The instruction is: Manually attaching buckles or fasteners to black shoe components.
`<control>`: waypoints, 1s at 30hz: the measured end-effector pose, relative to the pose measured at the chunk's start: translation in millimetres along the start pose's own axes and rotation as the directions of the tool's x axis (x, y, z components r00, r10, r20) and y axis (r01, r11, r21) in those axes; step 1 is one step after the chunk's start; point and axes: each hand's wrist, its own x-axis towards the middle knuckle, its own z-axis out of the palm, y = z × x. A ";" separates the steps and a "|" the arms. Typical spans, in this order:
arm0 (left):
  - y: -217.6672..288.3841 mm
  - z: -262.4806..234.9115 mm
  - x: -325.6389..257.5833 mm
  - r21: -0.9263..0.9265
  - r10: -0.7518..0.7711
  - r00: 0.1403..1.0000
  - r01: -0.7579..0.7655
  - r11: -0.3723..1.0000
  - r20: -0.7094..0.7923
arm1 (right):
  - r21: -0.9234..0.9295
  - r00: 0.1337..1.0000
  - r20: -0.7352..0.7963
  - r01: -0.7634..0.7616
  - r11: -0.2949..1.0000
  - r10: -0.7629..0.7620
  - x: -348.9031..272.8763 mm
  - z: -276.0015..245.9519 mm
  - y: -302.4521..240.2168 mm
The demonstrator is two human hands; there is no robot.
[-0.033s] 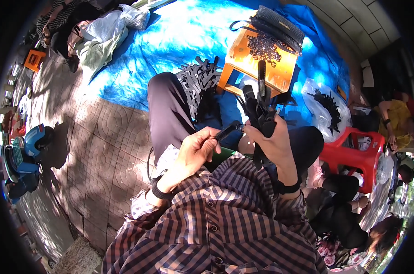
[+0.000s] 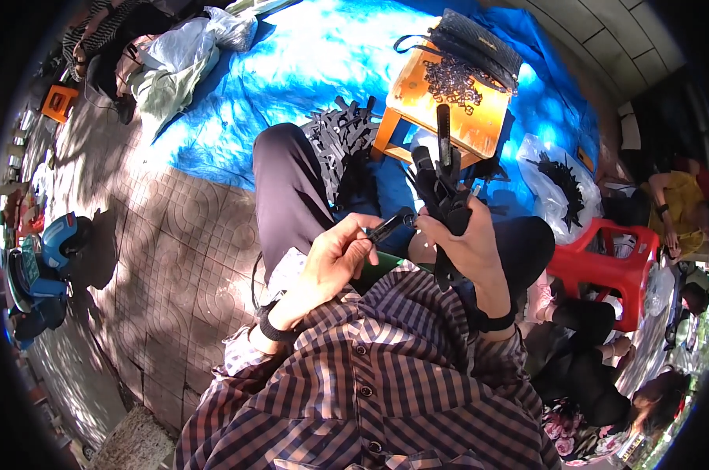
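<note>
- black strap (image 2: pixel 386 226), tip's kinda hard to make out
- left hand (image 2: pixel 332 260) fingers pinching its near end
- right hand (image 2: pixel 473 244) fingers curled round a strap bundle (image 2: pixel 437 186), partly hiding it

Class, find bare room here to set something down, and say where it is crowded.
Free: blue sheet between pale plastic bags and wooden stool; paving left of the left knee. Crowded: stool top, holding black bag and small dark pieces; where left hand and right hand hold black straps.
</note>
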 end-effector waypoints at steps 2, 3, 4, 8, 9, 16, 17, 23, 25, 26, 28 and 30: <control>6.1 -0.2 -2.5 0.116 0.031 0.999 -0.034 0.993 0.029 | -0.030 1.000 0.022 -0.020 0.999 0.021 -0.3 -0.6 -2.0; 7.5 -1.7 -3.0 0.114 0.031 0.999 -0.034 0.993 0.030 | -0.040 0.999 0.038 -0.035 0.999 0.036 -0.8 -0.7 -3.4; 8.7 -3.7 -3.4 0.094 0.007 0.999 -0.012 0.995 0.051 | -0.050 0.997 0.055 -0.050 0.998 0.052 -1.0 -0.6 -3.8; 2.0 -7.8 -3.6 0.018 0.025 0.994 -0.027 0.999 0.102 | -0.052 0.996 0.062 -0.068 0.996 0.071 1.0 1.8 -1.2; 2.7 -8.0 -3.4 0.015 0.025 0.994 -0.027 1.000 0.102 | -0.020 0.992 0.098 -0.073 0.997 0.075 1.4 1.9 0.4; -13.4 -15.2 -4.0 -0.333 -0.039 0.978 0.107 0.937 0.204 | 0.155 0.974 0.177 -0.168 0.974 0.140 0.1 9.9 16.0; -15.3 -17.6 -2.7 -0.435 -0.056 0.966 0.165 0.885 0.253 | 0.204 0.971 0.186 -0.187 0.961 0.150 1.1 10.5 16.3; -14.6 -5.4 -1.5 -0.418 -0.100 0.975 0.176 0.891 0.199 | 0.106 0.975 0.062 -0.218 0.970 0.213 -19.1 45.6 15.4; -4.8 -1.5 -4.4 -0.277 -0.065 0.997 0.075 0.958 0.048 | 0.070 0.995 0.015 -0.098 0.993 0.097 -19.4 47.6 21.7; -6.3 1.7 -6.3 -0.201 -0.004 1.000 0.002 0.980 -0.011 | 0.070 0.995 0.026 -0.101 0.992 0.100 -17.4 48.1 23.3; -8.6 -1.5 -6.9 -0.160 0.026 0.999 -0.029 0.987 -0.020 | 0.165 0.985 0.074 -0.164 0.973 0.153 -16.2 47.9 21.8; 2.0 -3.1 -9.6 -0.112 0.002 0.998 -0.008 0.994 -0.056 | 0.231 0.985 0.079 -0.165 0.959 0.150 -10.4 37.5 21.3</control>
